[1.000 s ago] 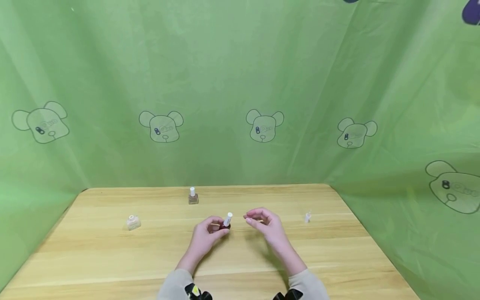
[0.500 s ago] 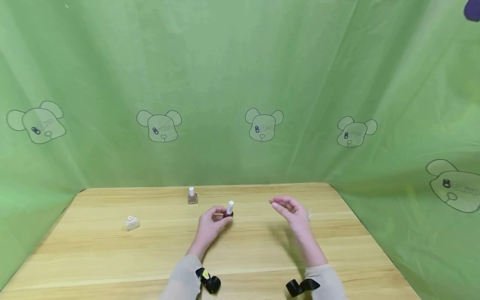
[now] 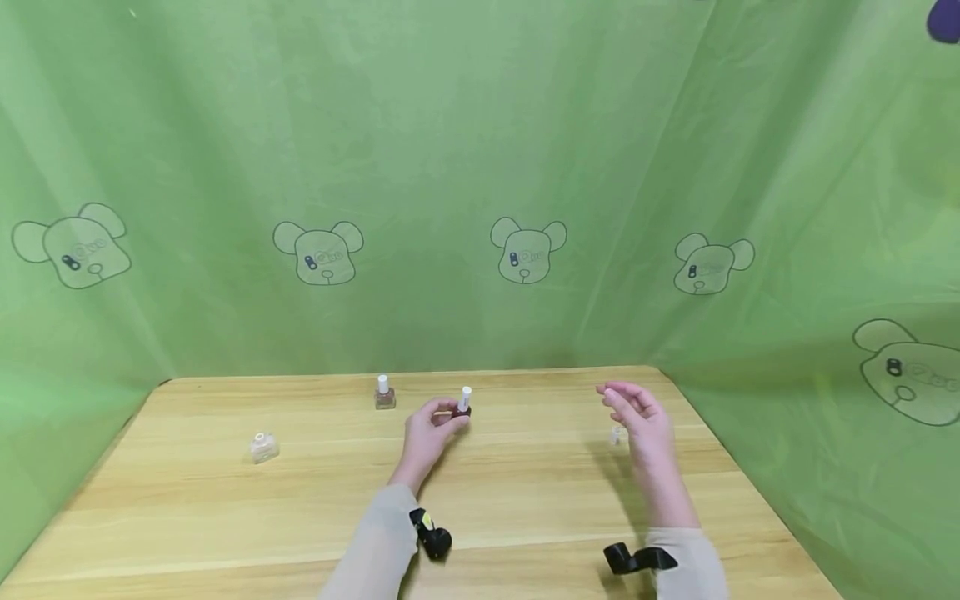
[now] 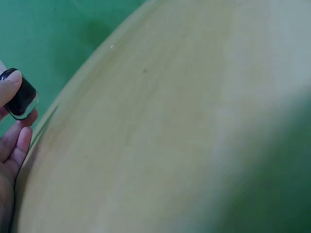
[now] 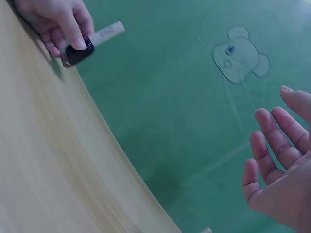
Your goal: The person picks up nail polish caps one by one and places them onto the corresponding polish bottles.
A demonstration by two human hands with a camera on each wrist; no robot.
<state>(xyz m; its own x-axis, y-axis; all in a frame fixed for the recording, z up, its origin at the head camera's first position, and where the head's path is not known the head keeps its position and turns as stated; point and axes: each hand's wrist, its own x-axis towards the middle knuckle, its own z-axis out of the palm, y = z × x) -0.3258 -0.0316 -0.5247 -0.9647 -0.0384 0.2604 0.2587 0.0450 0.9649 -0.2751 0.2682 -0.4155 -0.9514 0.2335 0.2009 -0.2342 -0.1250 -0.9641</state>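
My left hand [image 3: 426,440] grips a dark red nail polish bottle [image 5: 78,54] between thumb and fingers. The bottle's long white cap [image 5: 108,32] is on it and points up in the head view. On the right, my right hand [image 3: 643,425] is raised with loosely bent fingers and holds nothing. Just left of that hand, a small white brush cap [image 3: 616,435] stands on the table. Far to the left is an uncapped clear bottle [image 3: 264,448] with a pale neck.
A brownish-pink nail polish bottle [image 3: 385,398] with a white cap stands near the back of the wooden table [image 3: 225,517]. Behind the table and along its sides hangs a green curtain [image 3: 435,325] with bear-head prints.
My right hand has moved right and forward, toward the brush cap. My left hand has carried the dark red bottle a little forward and right.
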